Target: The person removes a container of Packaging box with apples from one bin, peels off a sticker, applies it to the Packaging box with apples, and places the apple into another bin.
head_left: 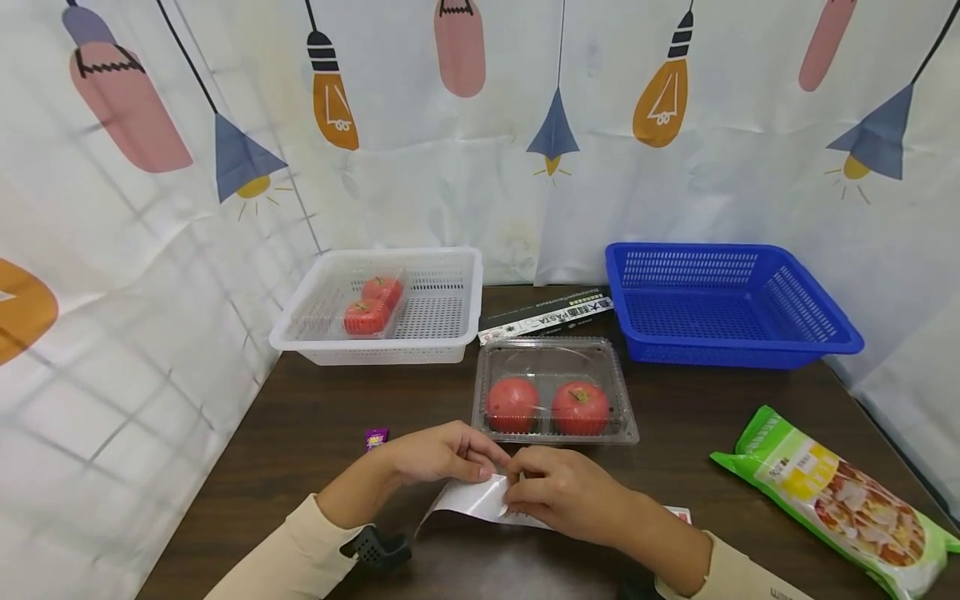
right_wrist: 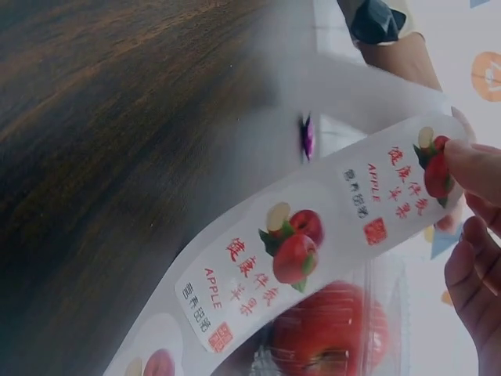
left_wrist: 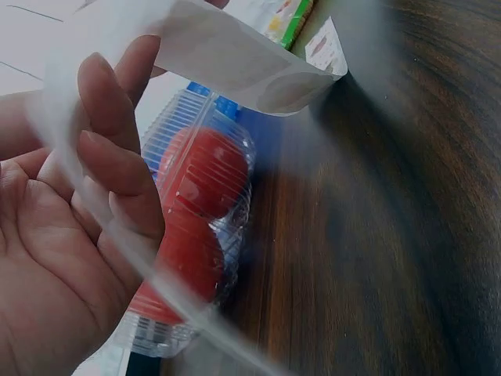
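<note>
Nearest the wearer is a dark strap [head_left: 381, 548] on the left wrist, and just beyond it a strip of labels [head_left: 480, 498] held above the counter [head_left: 300, 433]. From the head it looks plain white; the right wrist view shows the print: red apples and the word APPLE on each label. The left wrist view gives the blank back, curving down toward the counter.

The left hand [head_left: 446, 454] has a narrow grip, pinching the strip's end; the right hand [head_left: 562, 496] also pinches that end, its thumb on the printed face, plain only in the right wrist view.

Left of the hands lies a small purple packet [head_left: 376, 438]. To the right, seen whole only from the head, is a green food bag [head_left: 847, 508]. Just past the hands, a clear box [head_left: 551, 360] holds two red apples [head_left: 581, 408].

Only the head view shows the long pasta carton [head_left: 546, 317] and the white basket [head_left: 397, 354] bearing packed red fruit [head_left: 367, 317]. At right stands a blue basket [head_left: 720, 354], then the patterned curtain [head_left: 480, 183].
</note>
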